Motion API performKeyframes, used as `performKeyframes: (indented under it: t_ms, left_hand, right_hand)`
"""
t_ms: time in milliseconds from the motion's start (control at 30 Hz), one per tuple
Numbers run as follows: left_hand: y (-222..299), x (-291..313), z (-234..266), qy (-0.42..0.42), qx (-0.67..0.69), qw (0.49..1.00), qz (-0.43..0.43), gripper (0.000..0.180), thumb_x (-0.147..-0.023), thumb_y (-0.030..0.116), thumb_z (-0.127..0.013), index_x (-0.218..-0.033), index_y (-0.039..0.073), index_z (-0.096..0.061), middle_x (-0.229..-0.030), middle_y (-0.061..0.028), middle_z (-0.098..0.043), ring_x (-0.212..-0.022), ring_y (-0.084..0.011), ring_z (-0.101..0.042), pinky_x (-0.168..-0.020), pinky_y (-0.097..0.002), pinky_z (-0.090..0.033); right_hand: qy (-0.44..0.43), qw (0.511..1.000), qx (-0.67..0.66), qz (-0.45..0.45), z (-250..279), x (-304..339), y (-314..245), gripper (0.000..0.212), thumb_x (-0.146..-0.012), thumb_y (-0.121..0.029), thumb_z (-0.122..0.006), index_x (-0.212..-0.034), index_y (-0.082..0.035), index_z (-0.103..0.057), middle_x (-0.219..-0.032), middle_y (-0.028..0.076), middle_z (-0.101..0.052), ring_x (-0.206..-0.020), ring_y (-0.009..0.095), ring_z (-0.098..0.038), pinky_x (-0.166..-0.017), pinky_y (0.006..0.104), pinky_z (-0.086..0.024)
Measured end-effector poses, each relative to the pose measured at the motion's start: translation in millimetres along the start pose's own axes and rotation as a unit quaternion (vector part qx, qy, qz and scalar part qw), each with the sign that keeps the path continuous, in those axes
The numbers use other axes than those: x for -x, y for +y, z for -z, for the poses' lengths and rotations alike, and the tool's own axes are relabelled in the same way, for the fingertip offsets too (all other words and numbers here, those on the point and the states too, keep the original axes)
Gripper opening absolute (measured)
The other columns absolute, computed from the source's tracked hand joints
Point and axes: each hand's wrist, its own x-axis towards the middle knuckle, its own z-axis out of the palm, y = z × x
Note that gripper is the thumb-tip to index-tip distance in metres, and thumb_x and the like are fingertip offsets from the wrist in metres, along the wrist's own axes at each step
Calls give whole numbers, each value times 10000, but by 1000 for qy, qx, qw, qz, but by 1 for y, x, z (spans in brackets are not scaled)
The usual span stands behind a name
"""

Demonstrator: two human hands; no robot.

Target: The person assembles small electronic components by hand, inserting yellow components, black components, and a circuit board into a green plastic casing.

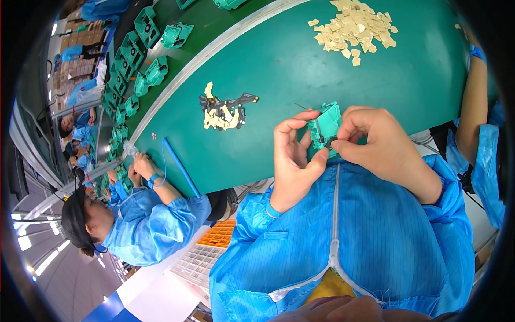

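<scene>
Close to my chest, at the near edge of the green table, I hold a small green plastic housing (329,121) with a dark strip across it. My left hand (295,161) grips its left side and lower edge between fingers and thumb. The thumb and forefinger of my right hand (370,139) pinch a small black piece (331,143) at the housing's lower right corner. A thin dark wire sticks out past my left fingertips. What lies under the fingers is hidden.
A heap of cream paper pieces (354,29) lies at the far right of the table (268,70). Black strips mixed with cream scraps (225,111) sit left of centre. Beyond a metal rail, green housings (129,53) line a belt. Co-workers (145,214) sit left and right.
</scene>
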Motion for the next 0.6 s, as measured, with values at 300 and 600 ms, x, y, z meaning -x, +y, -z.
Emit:
performKeyframes:
  t_ms: [300, 600]
  left_hand:
    - [1, -1, 0, -2, -6, 1000, 4, 610, -766, -173, -566, -1297, 106, -455, -1433, -160, -457, -1416, -298, -393, -1160, -535, -368]
    - [0, 2, 4, 2, -12, 1000, -7, 614, -747, -189, -577, -1262, 104, -416, -1410, -165, -448, -1400, -293, -402, -1154, -526, -382]
  right_hand:
    - [18, 999, 34, 9, -3, 1, 3, 125, -823, 17, -708, -764, 28, -598, -830, 53, -597, -725, 104, -594, -657, 269, -497]
    - [0, 1000, -30, 4, -4, -5, 15, 202, -823, -19, -727, -901, 12, -543, -816, 79, -646, -747, 116, -645, -639, 280, -521]
